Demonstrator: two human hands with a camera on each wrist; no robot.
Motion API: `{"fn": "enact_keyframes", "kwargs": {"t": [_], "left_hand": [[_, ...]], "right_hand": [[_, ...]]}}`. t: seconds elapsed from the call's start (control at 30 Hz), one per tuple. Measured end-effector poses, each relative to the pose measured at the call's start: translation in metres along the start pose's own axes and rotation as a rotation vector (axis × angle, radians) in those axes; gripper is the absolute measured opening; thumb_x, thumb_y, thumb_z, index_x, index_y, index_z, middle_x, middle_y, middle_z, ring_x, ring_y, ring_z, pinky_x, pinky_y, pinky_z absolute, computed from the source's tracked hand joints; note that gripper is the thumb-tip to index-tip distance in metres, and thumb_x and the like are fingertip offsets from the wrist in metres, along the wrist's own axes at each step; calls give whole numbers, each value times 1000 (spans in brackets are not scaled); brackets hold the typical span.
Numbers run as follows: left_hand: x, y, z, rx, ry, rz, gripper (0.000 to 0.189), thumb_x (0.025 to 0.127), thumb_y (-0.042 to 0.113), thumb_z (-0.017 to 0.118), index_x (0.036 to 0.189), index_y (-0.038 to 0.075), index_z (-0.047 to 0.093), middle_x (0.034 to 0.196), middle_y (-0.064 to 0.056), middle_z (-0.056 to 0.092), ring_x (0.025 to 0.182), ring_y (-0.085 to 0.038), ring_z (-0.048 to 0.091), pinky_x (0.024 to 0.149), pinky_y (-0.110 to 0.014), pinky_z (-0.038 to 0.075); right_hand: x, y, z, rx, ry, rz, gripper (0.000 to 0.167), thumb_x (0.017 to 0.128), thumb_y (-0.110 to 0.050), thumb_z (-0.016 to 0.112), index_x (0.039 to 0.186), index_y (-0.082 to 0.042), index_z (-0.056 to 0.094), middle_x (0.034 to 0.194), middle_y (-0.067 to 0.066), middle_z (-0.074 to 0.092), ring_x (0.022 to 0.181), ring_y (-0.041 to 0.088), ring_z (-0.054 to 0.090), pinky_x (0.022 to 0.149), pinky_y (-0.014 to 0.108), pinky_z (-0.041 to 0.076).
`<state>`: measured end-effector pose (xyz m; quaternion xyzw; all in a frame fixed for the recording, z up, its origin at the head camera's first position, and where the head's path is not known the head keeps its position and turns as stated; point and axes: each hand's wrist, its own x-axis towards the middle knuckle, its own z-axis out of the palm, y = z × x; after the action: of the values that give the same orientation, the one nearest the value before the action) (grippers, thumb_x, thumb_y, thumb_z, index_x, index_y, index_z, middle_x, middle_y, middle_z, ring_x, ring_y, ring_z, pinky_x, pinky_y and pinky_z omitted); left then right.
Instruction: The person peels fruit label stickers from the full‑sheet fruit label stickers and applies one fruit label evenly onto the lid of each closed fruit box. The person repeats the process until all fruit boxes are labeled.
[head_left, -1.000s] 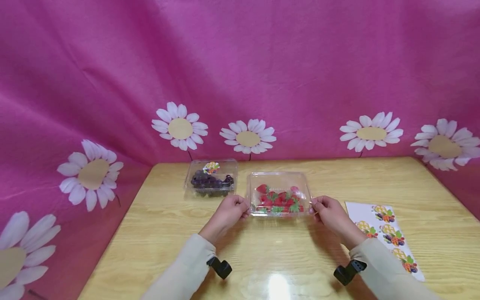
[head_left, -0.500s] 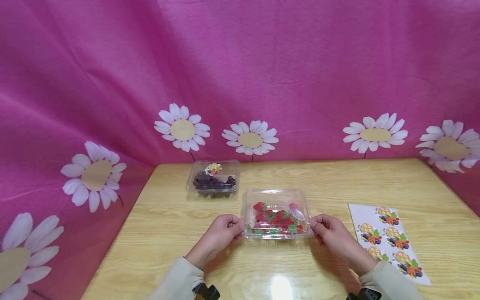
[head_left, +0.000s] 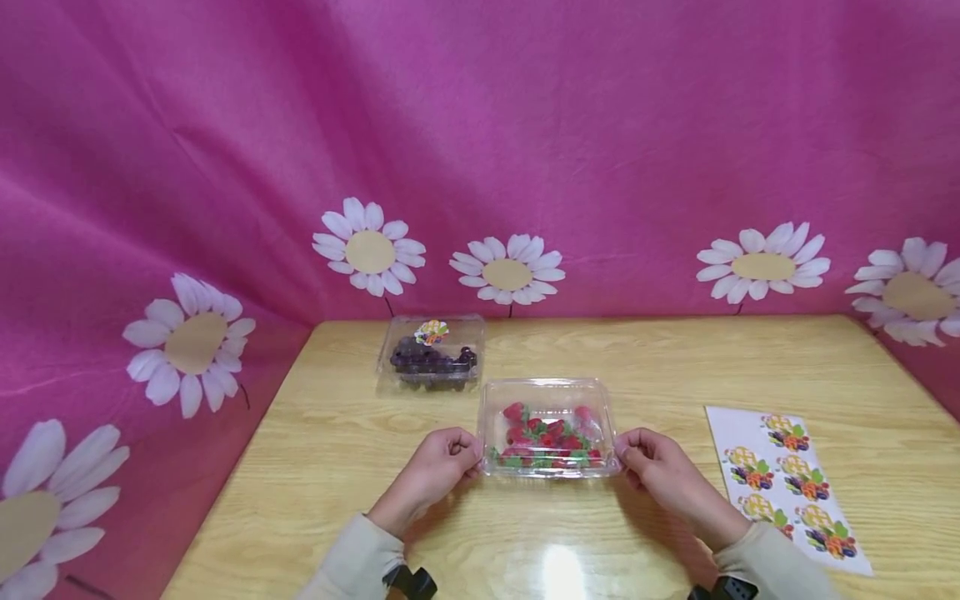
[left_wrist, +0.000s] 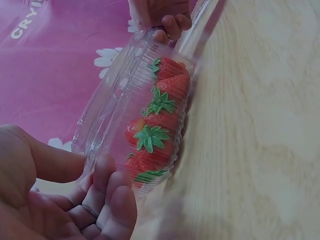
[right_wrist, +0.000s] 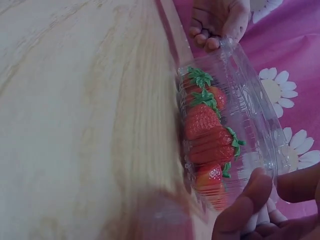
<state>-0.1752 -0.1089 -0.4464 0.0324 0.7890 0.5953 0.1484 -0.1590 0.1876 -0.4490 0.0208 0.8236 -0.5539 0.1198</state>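
A: Head view: state the position of the strawberry box [head_left: 555, 398].
B: The clear box is at the middle of the table [head_left: 637, 358], long side toward the person, with strawberries [head_left: 551, 435] inside. The lid appears closed.
A: State of the hands?
B: The left hand [head_left: 431, 468] pinches the left end; the right hand [head_left: 660, 468] pinches the right end. Gripping opposite ends presumably keeps the box level and leaves the top uncovered.
A: Surrounding items?
B: The grape box [head_left: 467, 333] stands at the far left, apart from the strawberry box, with a fruit sticker [head_left: 432, 332] on its lid. That position probably keeps it out of the working area. The sticker sheet [head_left: 722, 427] lies at the right, beside the right forearm, likely for easy reach. Its upper-left spot is bare.
A: Left wrist view?
B: The left thumb and fingers are closed on the rim at the near end; the right hand is at the far end. The strawberries lie along the ribbed side wall.
A: Right wrist view?
B: The right thumb and fingers nip the corner of the rim, presumably because it offers a thin edge. Whether the base touches the table cannot be told.
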Motion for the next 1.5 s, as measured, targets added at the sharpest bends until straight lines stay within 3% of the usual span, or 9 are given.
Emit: {"fn": "enact_keyframes", "kwargs": {"t": [0.4, 0.67, 0.9, 1.1, 1.2, 1.37, 1.5], "left_hand": [[3, -4, -2, -13, -64, -45, 17, 101, 6, 49, 91, -3, 59, 79, -6, 63, 69, -12, 56, 63, -26, 50], [4, -10, -4, -20, -70, -20, 16, 100, 6, 50, 93, -5, 59, 78, -5, 63, 69, -11, 58, 63, -26, 51], [4, -8, -10, 49, -98, -18, 19, 101, 11, 50, 97, -3, 61, 82, -6, 64, 73, -13, 59, 68, -28, 52], [2, 1, -18, 83, 27, -11, 20, 101, 12, 52, 102, -5, 61, 88, -13, 65, 76, -16, 60, 70, -31, 51], [1, 5, -20, 152, 96, 16, 21, 100, 15, 54, 107, -2, 63, 96, -13, 67, 82, -18, 61, 70, -30, 50], [-3, 12, -21, 294, 195, 113, 23, 98, 17, 57, 115, 4, 68, 107, -9, 71, 96, -18, 63, 80, -32, 50], [-7, 19, -20, 337, 256, 190, 22, 96, 15, 60, 114, 7, 70, 111, -9, 72, 100, -20, 66, 85, -34, 52]], "right_hand": [[1, 5, 2, 12, 9, -15, 16, 99, -3, 45, 103, 9, 55, 75, -1, 51, 63, 10, 49, 58, 23, 42], [0, 7, 3, 37, -15, -13, 17, 100, -5, 43, 104, 8, 53, 75, -1, 51, 63, 10, 49, 57, 22, 42], [-3, 10, -2, 48, -38, -18, 20, 101, -8, 45, 106, 8, 54, 76, 0, 53, 63, 10, 49, 58, 23, 42], [-9, 13, -14, 36, -14, -23, 27, 100, -11, 49, 116, 10, 53, 83, 2, 60, 66, 10, 53, 59, 24, 44], [-14, 14, -22, 12, -7, -24, 30, 101, -12, 50, 119, 10, 51, 86, 4, 61, 68, 12, 55, 60, 25, 46], [-24, 11, -37, -48, 14, -55, 31, 101, -13, 50, 122, 9, 51, 88, 6, 62, 68, 12, 55, 60, 26, 47], [-29, 9, -54, -108, 53, -118, 28, 102, -10, 46, 122, 10, 50, 90, 7, 62, 69, 8, 55, 60, 26, 48]]}}
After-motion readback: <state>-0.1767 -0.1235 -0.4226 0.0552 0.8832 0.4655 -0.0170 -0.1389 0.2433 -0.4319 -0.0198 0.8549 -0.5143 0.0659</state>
